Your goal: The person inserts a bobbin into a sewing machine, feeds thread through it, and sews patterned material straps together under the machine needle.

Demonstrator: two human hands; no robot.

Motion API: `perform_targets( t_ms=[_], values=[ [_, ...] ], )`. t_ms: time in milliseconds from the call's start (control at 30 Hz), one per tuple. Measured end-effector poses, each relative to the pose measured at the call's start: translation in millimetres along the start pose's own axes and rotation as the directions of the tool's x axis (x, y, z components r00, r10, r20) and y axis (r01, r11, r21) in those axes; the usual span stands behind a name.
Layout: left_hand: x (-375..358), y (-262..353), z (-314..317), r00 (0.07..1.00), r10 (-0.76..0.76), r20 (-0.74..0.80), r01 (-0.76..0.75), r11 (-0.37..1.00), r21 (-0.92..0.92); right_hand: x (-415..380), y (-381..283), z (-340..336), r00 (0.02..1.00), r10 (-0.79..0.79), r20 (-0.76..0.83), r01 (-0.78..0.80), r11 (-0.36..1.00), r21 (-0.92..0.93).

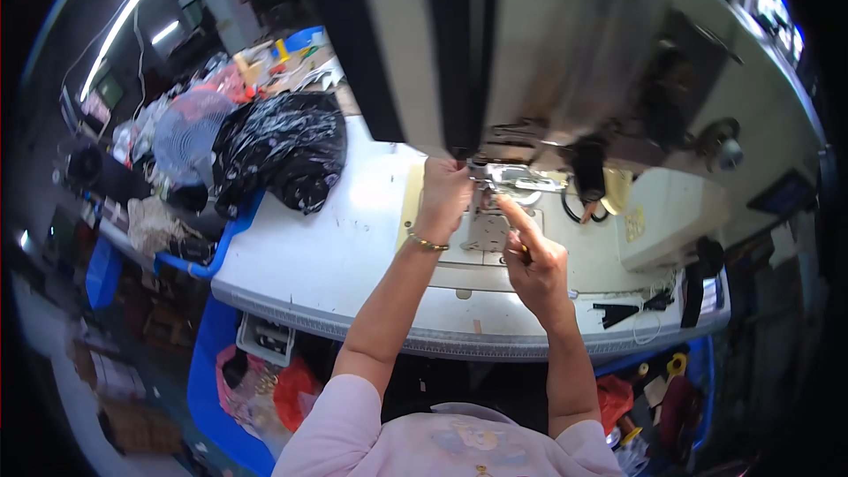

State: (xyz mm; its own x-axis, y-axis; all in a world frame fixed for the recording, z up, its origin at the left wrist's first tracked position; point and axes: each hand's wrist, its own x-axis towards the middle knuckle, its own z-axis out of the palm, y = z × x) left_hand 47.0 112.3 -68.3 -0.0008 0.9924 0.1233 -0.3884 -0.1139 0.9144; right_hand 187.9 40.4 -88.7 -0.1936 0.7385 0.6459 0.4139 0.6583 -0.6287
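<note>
My left hand (444,199), with a bracelet on its wrist, reaches up to the needle area of an industrial sewing machine (565,44). Its fingers are pressed together right beside the metal presser foot parts (508,177); I cannot tell what they pinch. My right hand (537,265) is just to the right, index finger stretched toward the same metal parts. Its other fingers curl around a small dark and yellow thing that is mostly hidden. Below both hands lies the machine's metal bed plate (486,234). Broad black and pale bands (406,53) come down above my left hand.
A black plastic bag (283,146) and heaped materials crowd the left of the white table (300,252). Black strips (614,314) and loose thread lie at the right front. Blue bins (208,371) with bags and scraps stand below the table edge.
</note>
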Motion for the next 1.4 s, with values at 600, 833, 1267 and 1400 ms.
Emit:
perform_targets(
  t_ms=[600, 833, 1267, 1400],
  values=[
    [41, -8, -119, 0.949, 0.215, -0.231, -0.172, 0.966, 0.19, -2, 1, 17, 0.989, -0.009, -0.146, -0.007, 0.994, -0.108],
    [192, -42, -102, 0.835, 0.535, -0.125, -0.318, 0.656, 0.684, -6, 5, 15, 0.993, -0.001, -0.12, -0.016, 0.99, -0.139],
    [184, -72, -207, 0.835, 0.34, -0.433, 0.312, 0.357, 0.88, -16, 18, 24, 0.969, 0.162, -0.189, -0.161, 0.987, 0.023],
    [147, -33, -222, 0.881, 0.035, -0.471, 0.401, 0.471, 0.786, -12, 12, 24, 0.982, 0.121, -0.148, -0.116, 0.992, 0.041]
  ],
)
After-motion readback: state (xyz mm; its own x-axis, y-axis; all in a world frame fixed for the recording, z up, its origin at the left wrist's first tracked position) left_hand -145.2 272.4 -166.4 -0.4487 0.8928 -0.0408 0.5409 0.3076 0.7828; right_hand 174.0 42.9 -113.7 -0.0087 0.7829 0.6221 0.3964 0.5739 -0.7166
